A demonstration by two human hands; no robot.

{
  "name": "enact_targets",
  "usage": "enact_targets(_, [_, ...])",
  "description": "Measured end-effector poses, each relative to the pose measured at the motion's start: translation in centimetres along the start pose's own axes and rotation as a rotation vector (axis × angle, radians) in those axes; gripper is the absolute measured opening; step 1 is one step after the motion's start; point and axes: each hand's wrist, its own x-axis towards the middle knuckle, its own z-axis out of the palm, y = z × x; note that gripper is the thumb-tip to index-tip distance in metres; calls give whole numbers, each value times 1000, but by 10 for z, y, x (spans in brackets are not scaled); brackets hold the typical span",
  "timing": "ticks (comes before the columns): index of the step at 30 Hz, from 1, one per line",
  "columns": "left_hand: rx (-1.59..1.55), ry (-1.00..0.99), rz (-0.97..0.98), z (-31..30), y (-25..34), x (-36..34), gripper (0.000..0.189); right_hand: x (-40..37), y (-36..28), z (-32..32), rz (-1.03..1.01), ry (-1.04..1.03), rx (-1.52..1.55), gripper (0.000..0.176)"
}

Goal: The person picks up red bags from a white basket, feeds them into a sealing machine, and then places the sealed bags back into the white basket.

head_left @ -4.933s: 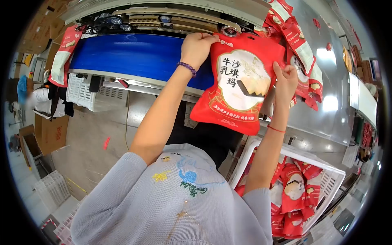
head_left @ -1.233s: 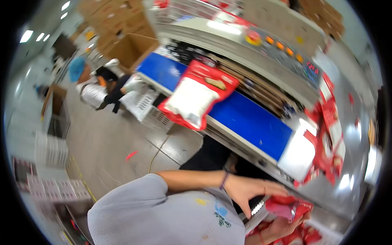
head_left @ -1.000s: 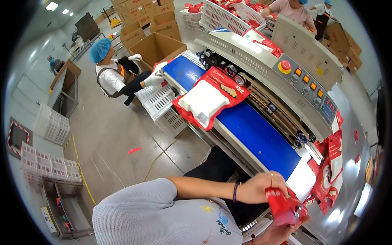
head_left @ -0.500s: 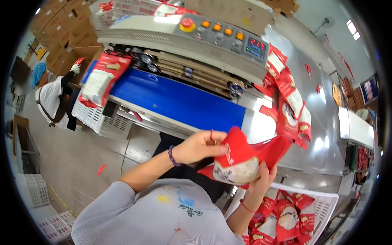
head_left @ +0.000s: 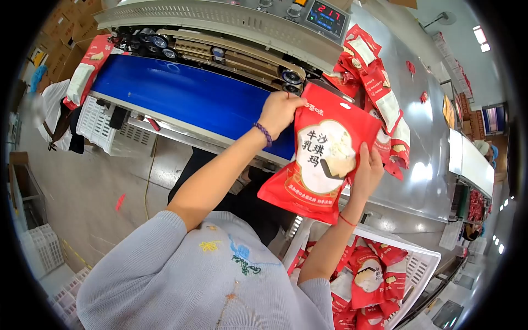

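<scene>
A red snack bag (head_left: 316, 190) with a white panel and dark lettering is held up between my two hands, its front toward me. My left hand (head_left: 278, 114) pinches the bag's top left corner, close to the blue conveyor belt (head_left: 203, 96). Farther down, my right hand (head_left: 367, 173) grips the right edge, thumb on the front and the other fingers partly hidden. The bag looks filled and stands slightly tilted, just in front of the belt's right end and the sealing machine (head_left: 220, 22).
Another red bag (head_left: 87, 71) is at the belt's left end. More bags (head_left: 379, 91) lie piled on the metal table (head_left: 423, 181). Below my right arm stands a white crate (head_left: 426, 258) full of bags. A co-worker (head_left: 55, 110) is at far left, near cardboard boxes.
The bag in my hands was bent with its top spread; now it is flattened and raised, front facing me. The bag on the belt has shifted left, and the view has tilted down.
</scene>
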Motion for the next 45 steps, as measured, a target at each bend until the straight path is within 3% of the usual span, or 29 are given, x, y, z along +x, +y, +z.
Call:
enact_targets(1, [39,23,24,-3,0,2,16,-8,-25,11,-4,18,55,23])
enact_targets(8, [255,148,178,-66,14,18,18,-10,-25,66,-71,-50,153,23])
enact_targets(10, [334,209,168,-80,21,14,27,-9,-31,79,-72,-28,56,26])
enact_targets(12, [408,218,166,-85,27,13,29,-8,-23,85,3,-55,188,26])
enact_targets(14, [410,202,288,-94,29,17,21,-16,-48,91,14,-83,78,27])
enact_targets(16, [594,258,492,-112,30,25,25,-14,-31,110,-25,-26,37,24])
enact_targets(17, [827,287,380,-123,41,28,35,-11,-17,116,-278,32,-198,26])
enact_targets(18, [802,278,377,-134,51,30,38,-17,-31,115,-307,-73,-220,26])
enact_targets(19, [838,305,257,-144,65,32,40,-24,-35,116,-214,-126,-26,21])
enact_targets(20, [782,319,259,-152,73,30,39,-32,-39,115,-115,-161,167,16])
enact_targets(23, [595,285,262,-183,91,22,36,-67,-16,57,-43,68,88,16])
enact_targets(25, [678,370,507,-208,99,5,32,-97,24,-5,74,343,-158,17])
enact_targets(26, [600,423,537,-213,108,-10,30,-113,48,-40,140,480,-320,17])
enact_targets(27, [559,526,642,-194,112,-34,28,-131,87,-74,102,692,-416,18])
enact_targets(28, [557,533,750,-181,116,-53,27,-148,94,-103,192,814,-565,23])
enact_targets(30, [532,559,779,-161,117,-78,27,-182,172,-167,225,749,-1184,31])
enact_targets(32, [550,453,864,-138,112,-97,27,-205,203,-184,639,669,-1280,38])
enact_targets(34, [585,379,883,-110,103,-108,27,-217,238,-195,736,541,-1234,35])
enact_targets(36, [658,122,832,-95,93,-115,25,-209,234,-190,803,297,-190,28])
enact_targets(38, [692,-147,809,-74,82,-118,21,-179,147,-147,675,255,285,19])
enact_targets(40, [741,-362,694,-49,72,-117,28,-167,110,-112,545,70,747,13])
enact_targets(44, [651,-911,408,-30,43,-94,100,-152,6,-51,455,-25,1525,14])
enact_targets(45, [642,-1053,253,-32,39,-91,125,-155,-11,-38,403,-92,1557,17])
